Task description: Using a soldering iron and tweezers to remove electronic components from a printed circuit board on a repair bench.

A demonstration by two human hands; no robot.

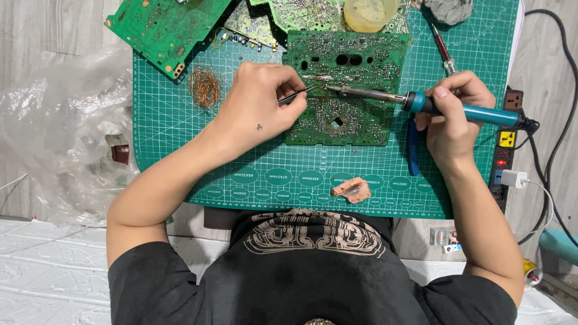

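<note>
Single head-worn view, looking almost straight down from above the green cutting mat (pixel 180 120); the mat fills the centre at close range; the wearer's chest lies below it, a power strip (pixel 504 144) just beyond its right edge.

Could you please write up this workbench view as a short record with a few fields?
Surface: green cutting mat on a pale table
Left hand: pinches tweezers, tips on the circuit board
Right hand: grips a blue soldering iron, tip on the board near the tweezers
Other boards: second green board at the mat's top left
Loose items: copper wire coil, screwdriver, yellowish tub, blue pliers
Right side: power strip
Left side: clear plastic bag
</note>
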